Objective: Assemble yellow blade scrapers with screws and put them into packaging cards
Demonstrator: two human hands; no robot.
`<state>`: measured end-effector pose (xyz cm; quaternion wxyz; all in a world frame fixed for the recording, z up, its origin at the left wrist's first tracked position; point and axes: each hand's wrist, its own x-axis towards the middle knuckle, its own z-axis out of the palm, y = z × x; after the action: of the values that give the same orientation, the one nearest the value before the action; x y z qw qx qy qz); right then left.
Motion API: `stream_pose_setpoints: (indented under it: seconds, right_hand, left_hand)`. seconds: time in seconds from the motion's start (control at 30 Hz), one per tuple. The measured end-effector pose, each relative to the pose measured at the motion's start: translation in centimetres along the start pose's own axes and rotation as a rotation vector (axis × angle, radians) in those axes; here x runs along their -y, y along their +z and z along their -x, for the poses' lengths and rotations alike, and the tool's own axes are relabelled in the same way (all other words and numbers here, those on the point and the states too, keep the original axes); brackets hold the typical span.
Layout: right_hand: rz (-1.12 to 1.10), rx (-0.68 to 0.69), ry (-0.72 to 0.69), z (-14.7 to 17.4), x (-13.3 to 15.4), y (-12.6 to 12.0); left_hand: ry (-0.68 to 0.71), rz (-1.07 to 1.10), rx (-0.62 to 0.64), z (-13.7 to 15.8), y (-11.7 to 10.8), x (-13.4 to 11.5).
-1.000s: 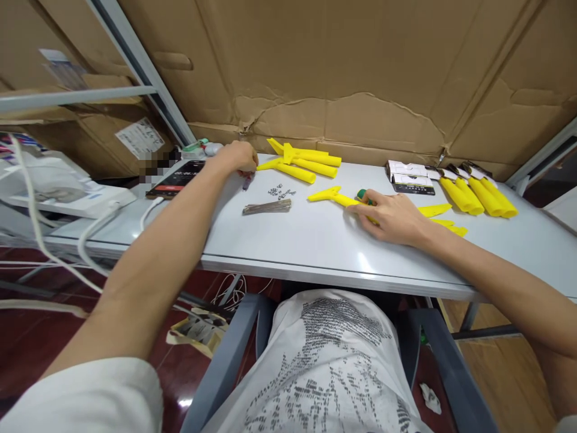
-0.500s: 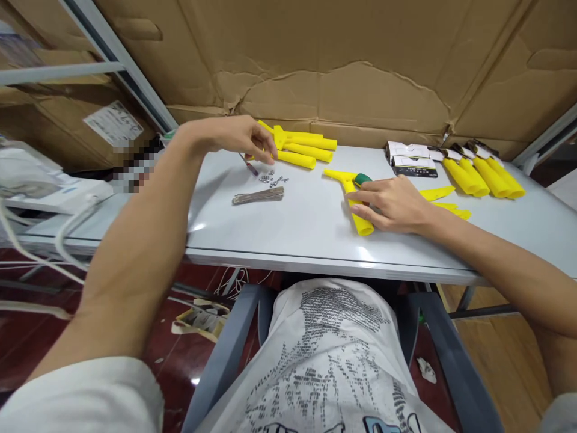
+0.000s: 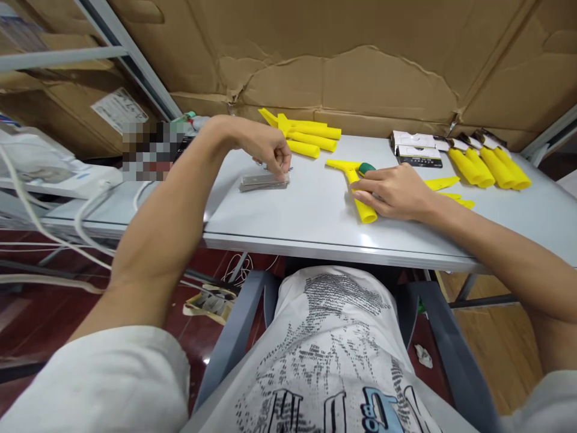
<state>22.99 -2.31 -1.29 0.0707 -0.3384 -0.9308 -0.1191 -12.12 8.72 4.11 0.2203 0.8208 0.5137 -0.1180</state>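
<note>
My left hand [image 3: 265, 147] reaches over the grey table [image 3: 315, 234] with its fingertips pinched and pointing down at a small pile of screws [image 3: 285, 171]. The thin red-tipped tool it carried is mostly hidden under the fingers. A stack of thin metal blades [image 3: 264, 182] lies just in front of that hand. My right hand [image 3: 396, 192] rests on the table and grips a yellow plastic scraper [image 3: 363, 207] by its handle. A green-capped piece [image 3: 366, 168] sits by its fingertips.
More yellow scrapers [image 3: 311, 135] lie at the table's back middle. Packaged ones [image 3: 487, 165] and white-and-black cards [image 3: 417, 150] lie at the back right, with loose yellow blade covers [image 3: 444, 182] nearby. Cardboard [image 3: 360, 78] lines the back. White cables [image 3: 90, 210] and a device hang at the left.
My left hand picked a thin red-tipped tool off the table's far left and moved right and down to the screws. My right hand turned the yellow scraper so its handle points towards me.
</note>
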Motion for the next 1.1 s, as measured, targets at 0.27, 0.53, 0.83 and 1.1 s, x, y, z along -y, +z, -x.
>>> stream_pose_setpoints:
  seconds: [0.27, 0.53, 0.83, 1.1]
  right_hand:
    - [-0.073, -0.048, 0.027, 0.0, 0.0, -0.1]
    - [-0.579, -0.396, 0.167, -0.4, -0.5, -0.1]
    - [-0.914, -0.313, 0.275, -0.6, -1.3, -0.2]
    - [-0.95, -0.534, 0.358, -0.9, -1.9, -0.5]
  left_hand:
    - [0.152, 0.279, -0.214, 2.0, -0.5, -0.3]
    - [0.448, 0.885, -0.584, 0.0, 3.4, -7.7]
    - [0.505, 0.909, -0.686, -0.5, 5.8, -10.4]
    - [0.596, 0.735, -0.603, -0.9, 5.9, -10.0]
